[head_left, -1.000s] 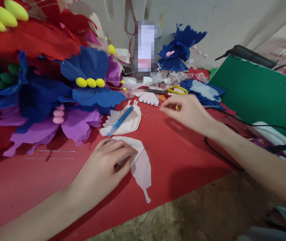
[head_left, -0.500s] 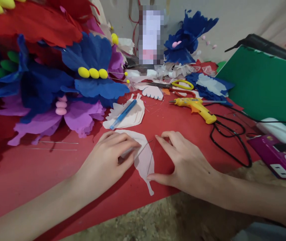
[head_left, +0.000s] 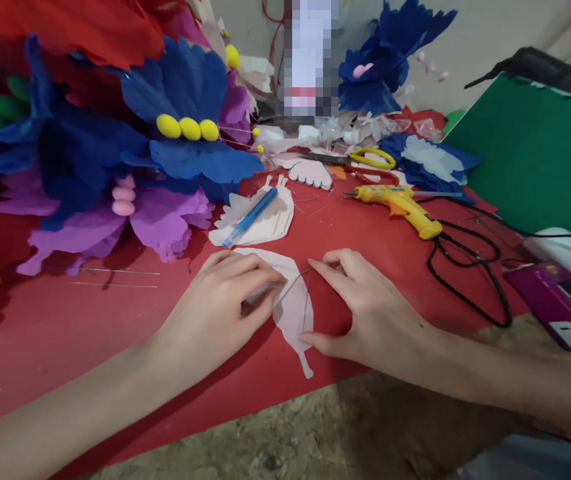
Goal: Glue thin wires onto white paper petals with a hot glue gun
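My left hand (head_left: 238, 300) is closed in a pinch on a thin bent wire (head_left: 307, 297) above the white paper butterfly-wing cutout (head_left: 293, 313). From these fingers one length of wire slants up to a sharp bend, and another runs down from there. Around that second length my right hand (head_left: 350, 303) is spread, forefinger at the bend and thumb at the lower end, so the wire spans the gap between them. The cutout lies flat on the red table covering (head_left: 175, 373), its narrow tail toward me. Part of it is hidden under my left hand.
Beyond my hands, a blue pen (head_left: 251, 217) rests on stacked white cutouts (head_left: 280, 223). A yellow glue gun (head_left: 400, 203), its black cord (head_left: 495, 293) and scissors (head_left: 373, 158) lie right. Blue butterflies (head_left: 180, 87) crowd the left, near two loose wires (head_left: 120, 271).
The whole view has shifted slightly, with the far things sitting higher in the picture. My hands and the bent wire keep nearly the same arrangement over the cutout.
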{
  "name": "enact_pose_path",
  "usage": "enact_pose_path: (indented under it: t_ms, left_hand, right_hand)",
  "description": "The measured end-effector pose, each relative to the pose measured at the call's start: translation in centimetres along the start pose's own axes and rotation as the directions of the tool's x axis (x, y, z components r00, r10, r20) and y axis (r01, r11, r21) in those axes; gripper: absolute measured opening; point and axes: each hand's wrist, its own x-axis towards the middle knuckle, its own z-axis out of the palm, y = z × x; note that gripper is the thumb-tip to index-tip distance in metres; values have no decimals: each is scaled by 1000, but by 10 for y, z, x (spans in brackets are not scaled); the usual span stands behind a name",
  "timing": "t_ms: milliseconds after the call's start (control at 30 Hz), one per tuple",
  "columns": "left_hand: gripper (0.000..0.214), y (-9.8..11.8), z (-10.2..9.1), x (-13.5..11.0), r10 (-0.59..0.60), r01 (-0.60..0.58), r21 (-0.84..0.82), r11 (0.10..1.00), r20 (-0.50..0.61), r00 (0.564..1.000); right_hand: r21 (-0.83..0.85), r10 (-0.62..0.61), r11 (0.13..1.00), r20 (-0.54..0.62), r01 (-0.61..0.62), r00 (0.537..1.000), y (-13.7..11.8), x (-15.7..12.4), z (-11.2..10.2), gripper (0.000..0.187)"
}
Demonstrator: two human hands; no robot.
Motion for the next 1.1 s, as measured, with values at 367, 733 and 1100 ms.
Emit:
enact_pose_path:
  t_ms: [367,733,1100]
  left_hand:
    - [21,2,0,1,6,-6,17,1000,-6,1000]
    - [22,2,0,1,1,-1,26,1000,-2,1000]
    - [20,2,0,0,-24,24,33,999,13,1000]
  right_hand:
    - [147,10,989,58,-18,998,4,3,1,69]
    - [208,-9,978,141,-20,990,10,6,-4,73]
    - [260,-132,959,66,110,989,26,4,-11,38]
